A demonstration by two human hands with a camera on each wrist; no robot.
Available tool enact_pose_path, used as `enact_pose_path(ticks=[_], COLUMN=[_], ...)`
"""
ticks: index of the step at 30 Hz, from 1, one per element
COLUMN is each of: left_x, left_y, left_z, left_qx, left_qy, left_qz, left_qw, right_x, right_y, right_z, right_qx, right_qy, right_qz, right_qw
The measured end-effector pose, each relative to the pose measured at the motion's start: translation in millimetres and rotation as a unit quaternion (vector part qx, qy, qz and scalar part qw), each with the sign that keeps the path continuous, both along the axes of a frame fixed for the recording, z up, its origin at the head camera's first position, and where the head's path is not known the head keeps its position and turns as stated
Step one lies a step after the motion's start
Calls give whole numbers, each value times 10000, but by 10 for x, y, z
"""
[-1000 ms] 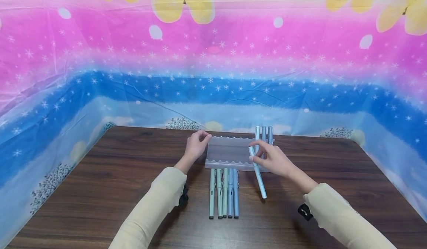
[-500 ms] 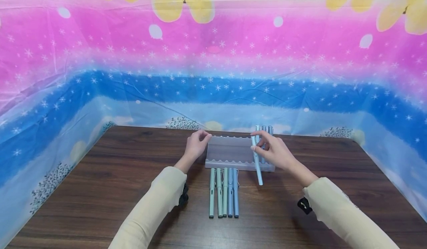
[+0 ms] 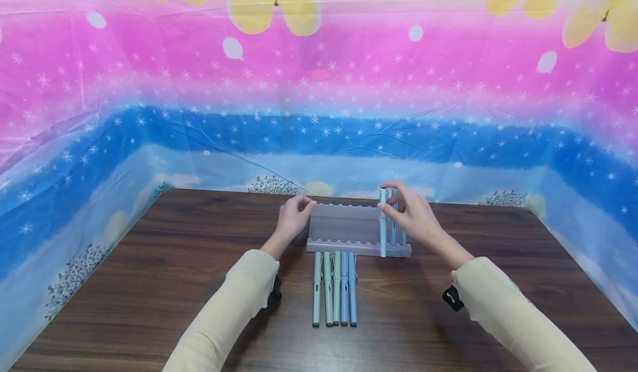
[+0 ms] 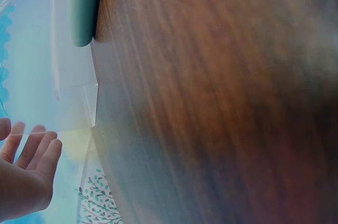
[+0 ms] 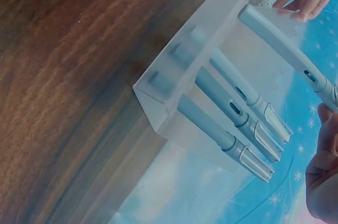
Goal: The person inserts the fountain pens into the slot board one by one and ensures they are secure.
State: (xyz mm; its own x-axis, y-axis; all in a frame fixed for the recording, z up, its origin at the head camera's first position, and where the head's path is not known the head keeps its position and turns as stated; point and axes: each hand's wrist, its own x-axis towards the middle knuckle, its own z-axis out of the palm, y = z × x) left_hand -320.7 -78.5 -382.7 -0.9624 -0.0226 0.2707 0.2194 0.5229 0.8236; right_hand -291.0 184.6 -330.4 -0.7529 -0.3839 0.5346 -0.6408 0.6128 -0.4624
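A clear pen stand with scalloped edges leans back on the table. My left hand pinches its upper left corner between thumb and fingers, also visible in the left wrist view. My right hand holds a light blue pen near its cap between thumb and fingers, upright in front of the stand. The right wrist view shows this pen's lower end apart from the stand's notched lip. Three bluish pens, one of them a grey-blue pen, rest in the slots at the stand's right end, partly hidden by my right hand in the head view.
Several pens lie side by side before the stand, among them a green pen and a blue pen. The brown wooden table reaches back to a patterned cloth hanging behind and at both sides.
My right hand has moved up and away from me with the light blue pen, which has gone from slanted to nearly upright before the stand. The left hand stays at the corner.
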Motion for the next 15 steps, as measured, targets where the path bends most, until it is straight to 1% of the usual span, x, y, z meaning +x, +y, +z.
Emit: enact_pose_path(ticks=[4,9,15], left_x=[-4,-7,0], left_y=[0,-3,-4], left_z=[-1,-3,6], left_qx=[-2,1,-10], left_qy=[-10,-10,-5], left_qz=[-1,-14,-12], left_qw=[10000,10000,10000], right_x=[-20,-48,-81], right_y=[-7,-20,-34], right_z=[3,-4,-38], right_qx=[-119,-281,-409], right_qy=[208,589,964], right_qz=[-169,-371,-462], right_qw=[9996,9972,9934])
